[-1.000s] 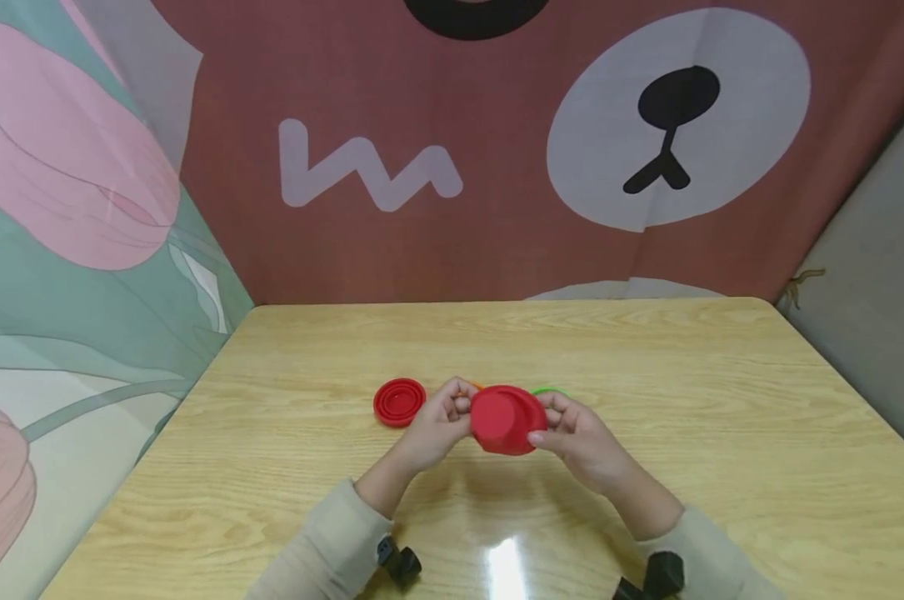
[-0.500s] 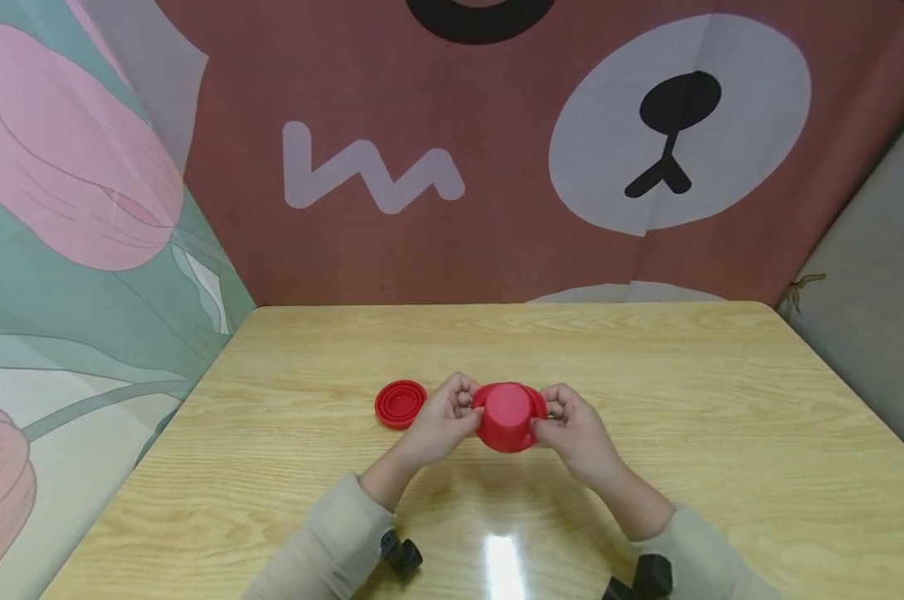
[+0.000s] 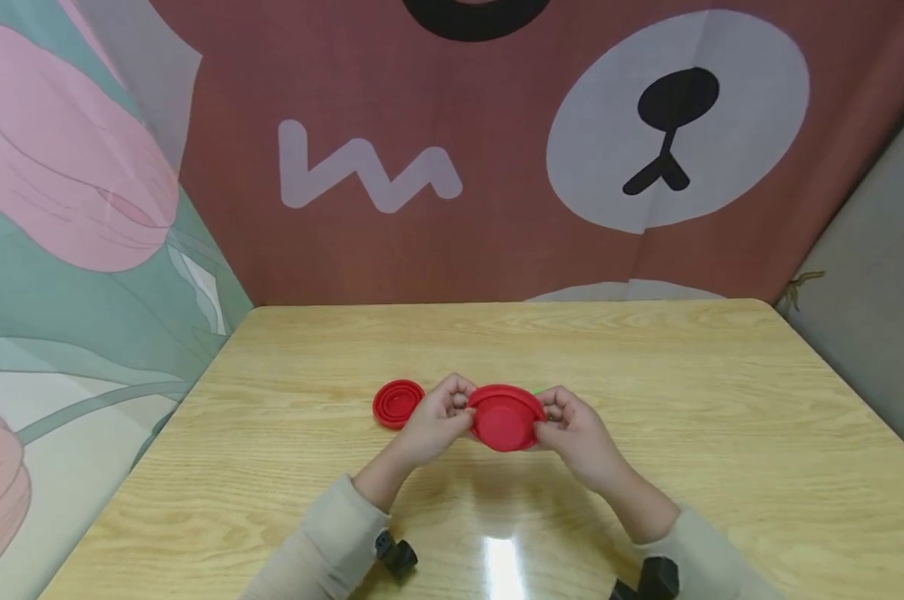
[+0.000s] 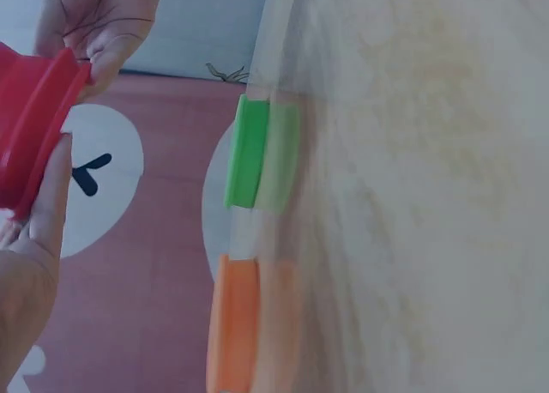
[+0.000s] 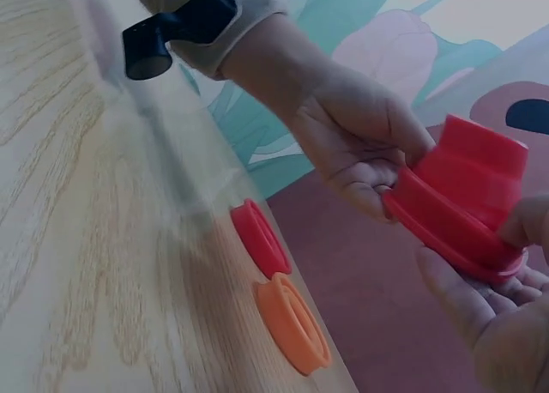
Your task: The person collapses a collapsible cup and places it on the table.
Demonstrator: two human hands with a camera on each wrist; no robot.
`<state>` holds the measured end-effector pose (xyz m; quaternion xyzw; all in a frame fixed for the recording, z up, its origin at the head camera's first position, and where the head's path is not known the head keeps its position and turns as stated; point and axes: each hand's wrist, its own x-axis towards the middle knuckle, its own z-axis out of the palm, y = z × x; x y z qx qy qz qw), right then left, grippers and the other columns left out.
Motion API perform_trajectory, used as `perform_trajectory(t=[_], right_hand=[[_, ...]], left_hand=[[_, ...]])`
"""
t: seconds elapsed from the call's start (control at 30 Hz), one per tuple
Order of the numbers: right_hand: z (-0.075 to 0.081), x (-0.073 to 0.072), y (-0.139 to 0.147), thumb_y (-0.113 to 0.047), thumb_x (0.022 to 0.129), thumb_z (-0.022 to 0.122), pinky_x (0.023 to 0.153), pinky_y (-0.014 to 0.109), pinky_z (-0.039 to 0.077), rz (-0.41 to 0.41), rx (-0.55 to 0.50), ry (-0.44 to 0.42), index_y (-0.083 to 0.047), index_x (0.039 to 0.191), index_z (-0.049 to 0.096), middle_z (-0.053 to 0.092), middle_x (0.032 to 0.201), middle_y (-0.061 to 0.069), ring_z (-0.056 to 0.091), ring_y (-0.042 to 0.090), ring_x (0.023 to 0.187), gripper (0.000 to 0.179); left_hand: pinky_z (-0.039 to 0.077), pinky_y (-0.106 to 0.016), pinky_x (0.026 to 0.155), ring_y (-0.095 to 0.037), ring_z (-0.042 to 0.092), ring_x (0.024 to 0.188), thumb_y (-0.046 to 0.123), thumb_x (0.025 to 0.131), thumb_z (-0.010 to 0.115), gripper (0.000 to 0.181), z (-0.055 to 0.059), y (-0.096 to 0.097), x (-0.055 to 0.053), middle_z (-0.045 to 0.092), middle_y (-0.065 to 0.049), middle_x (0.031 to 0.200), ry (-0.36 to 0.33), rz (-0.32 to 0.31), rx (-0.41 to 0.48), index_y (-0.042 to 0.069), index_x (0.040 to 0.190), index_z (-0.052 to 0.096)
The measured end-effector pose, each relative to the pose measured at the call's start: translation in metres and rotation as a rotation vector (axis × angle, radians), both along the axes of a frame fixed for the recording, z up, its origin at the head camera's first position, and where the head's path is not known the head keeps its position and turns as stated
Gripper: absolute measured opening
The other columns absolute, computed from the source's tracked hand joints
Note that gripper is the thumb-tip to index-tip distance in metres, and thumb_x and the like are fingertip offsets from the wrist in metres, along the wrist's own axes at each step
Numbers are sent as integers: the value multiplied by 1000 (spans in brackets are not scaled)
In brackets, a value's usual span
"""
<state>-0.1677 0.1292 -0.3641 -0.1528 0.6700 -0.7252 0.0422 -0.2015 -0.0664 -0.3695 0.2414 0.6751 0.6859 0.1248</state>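
A red collapsible cup (image 3: pixel 504 427) is held above the table between both hands, its closed narrow end facing the head camera. In the right wrist view the red cup (image 5: pixel 467 196) appears partly extended, with a stepped wall above its wide rim. My left hand (image 3: pixel 442 421) pinches the rim on the left side, thumb on the near face. Opposite it, my right hand (image 3: pixel 582 437) pinches the right side of the rim. Some fingers are hidden behind the cup. Left of the hands, a flat folded red cup (image 3: pixel 398 404) with concentric rings lies on the table.
A green ring-shaped piece (image 4: pixel 249 153) and an orange one (image 4: pixel 233 324) sit on the table beyond the hands, mostly hidden in the head view. The wooden table (image 3: pixel 684 358) ends at a wall covered by a bear-print cloth (image 3: pixel 496 167).
The red cup has tilted in the hands: its narrow end stood leftward, then stuck out, and now looks flatter toward the head camera. Both hands stay at its rim in nearly the same place.
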Motion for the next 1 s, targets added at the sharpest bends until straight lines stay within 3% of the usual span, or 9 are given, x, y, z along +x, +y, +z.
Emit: perform_trajectory(t=[0.1,0.3,0.53,0.8,1.0], right_hand=[[-1,0,5,13,78,42,65,32,50,80,-18,49,18,98,36,54,80,8,59,13,69,21],[-1,-1,16,4,84,48,69,35,49,186,-100,54,4,99,44,54,84,6,58,15,75,16],[-1,-1,21,0,84,50,75,30,47,217,-77,65,-5,100,50,56,87,3,56,14,80,16],[2,-5,19,-3,82,54,74,27,46,273,-67,-17,-4,100,51,58,89,4,57,15,78,18],[3,-6,20,-3,81,57,74,28,46,345,-22,-66,-5,96,55,60,86,3,56,14,80,16]], left_hand=[[50,-32,65,-12,57,70,-7,83,41,14,0,-4,0,53,-6,82,-44,-86,83,-7,98,41],[49,-32,71,-14,57,77,-1,86,44,18,-3,-10,-3,54,-5,89,-132,-240,255,8,101,49],[46,-32,74,-13,55,79,3,87,48,18,-4,-9,-4,55,-3,90,-113,-206,202,11,103,50],[45,-23,68,-10,51,76,-3,87,40,21,-5,-4,-3,52,-3,88,-136,-260,237,9,102,49],[45,-23,69,-13,52,80,0,84,49,25,0,-7,-1,53,-5,90,-154,-275,156,-8,107,45]])
